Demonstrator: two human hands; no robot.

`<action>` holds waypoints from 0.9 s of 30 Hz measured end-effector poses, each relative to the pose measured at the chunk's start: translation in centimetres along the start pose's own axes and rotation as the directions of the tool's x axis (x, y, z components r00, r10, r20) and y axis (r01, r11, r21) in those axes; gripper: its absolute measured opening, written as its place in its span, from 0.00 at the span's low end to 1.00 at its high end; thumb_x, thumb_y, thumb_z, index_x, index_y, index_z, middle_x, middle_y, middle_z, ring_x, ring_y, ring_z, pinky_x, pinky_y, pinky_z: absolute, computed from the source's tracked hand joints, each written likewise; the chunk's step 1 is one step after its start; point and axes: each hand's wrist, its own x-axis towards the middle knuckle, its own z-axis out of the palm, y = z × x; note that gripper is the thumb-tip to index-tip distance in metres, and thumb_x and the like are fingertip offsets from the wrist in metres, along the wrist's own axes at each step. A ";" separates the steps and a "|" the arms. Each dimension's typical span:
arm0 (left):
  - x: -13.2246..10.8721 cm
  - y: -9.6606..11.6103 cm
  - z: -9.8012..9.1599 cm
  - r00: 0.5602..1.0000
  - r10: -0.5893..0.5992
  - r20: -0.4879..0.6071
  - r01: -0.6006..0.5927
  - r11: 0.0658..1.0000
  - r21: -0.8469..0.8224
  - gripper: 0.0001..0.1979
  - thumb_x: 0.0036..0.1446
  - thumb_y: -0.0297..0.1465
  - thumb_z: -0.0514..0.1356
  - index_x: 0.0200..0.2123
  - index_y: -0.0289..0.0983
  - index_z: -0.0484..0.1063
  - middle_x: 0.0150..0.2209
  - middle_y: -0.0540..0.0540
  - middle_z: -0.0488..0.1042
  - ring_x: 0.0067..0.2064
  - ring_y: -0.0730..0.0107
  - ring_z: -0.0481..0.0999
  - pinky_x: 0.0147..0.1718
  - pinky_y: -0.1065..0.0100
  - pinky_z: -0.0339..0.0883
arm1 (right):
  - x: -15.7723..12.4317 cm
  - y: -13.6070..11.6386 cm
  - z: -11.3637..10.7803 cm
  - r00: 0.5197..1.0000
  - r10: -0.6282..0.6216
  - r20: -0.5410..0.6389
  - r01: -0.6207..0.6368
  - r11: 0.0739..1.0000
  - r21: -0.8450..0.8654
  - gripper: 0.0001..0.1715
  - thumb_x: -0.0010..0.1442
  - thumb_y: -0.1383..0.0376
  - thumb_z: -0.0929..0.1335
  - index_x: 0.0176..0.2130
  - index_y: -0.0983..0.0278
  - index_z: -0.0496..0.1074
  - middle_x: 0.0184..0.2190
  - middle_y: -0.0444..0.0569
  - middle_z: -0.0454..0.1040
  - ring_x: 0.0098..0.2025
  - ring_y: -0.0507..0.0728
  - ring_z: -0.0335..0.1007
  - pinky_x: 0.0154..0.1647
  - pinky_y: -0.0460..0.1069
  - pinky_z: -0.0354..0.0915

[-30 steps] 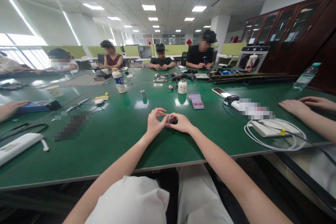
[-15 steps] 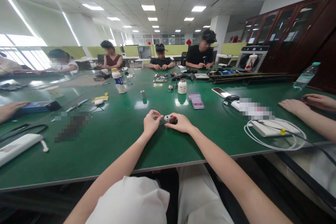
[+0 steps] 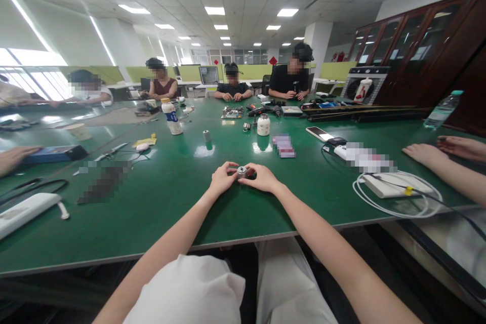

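Note:
Between my two hands is a small silver metal cylinder (image 3: 242,172), with a round top that has a dark spot at its centre. My right hand (image 3: 261,178) grips it from the right with thumb and curved fingers. From the left, my left hand (image 3: 223,178) has its thumb and fingertips against its side. The cylinder is upright at the table top; its lower part is partly covered by fingers. Farther off, another small metal cylinder (image 3: 207,135) stands on the green table (image 3: 243,217).
Ahead stand a white jar (image 3: 263,125) and a milk bottle (image 3: 172,117). A phone (image 3: 319,134), a white power bank with coiled cable (image 3: 395,186) and a co-worker's hands (image 3: 429,156) are on the right. A white power strip (image 3: 28,215) lies left. Several people sit opposite.
My left hand has moved right and its fingertips now meet the metal cylinder's left side, where a small gap was before. My right hand keeps its grip in place.

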 end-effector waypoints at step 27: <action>-1.0 1.8 0.6 0.910 0.213 -0.356 -0.304 0.927 -0.221 0.12 0.52 0.34 0.67 0.39 0.40 0.71 0.36 0.46 0.83 0.41 0.61 0.84 0.50 0.58 0.73 | 0.0 0.2 0.0 1.000 -0.005 -0.020 0.005 1.000 -0.015 0.21 0.55 0.56 0.74 0.47 0.59 0.75 0.37 0.45 0.80 0.39 0.56 0.77 0.43 0.49 0.69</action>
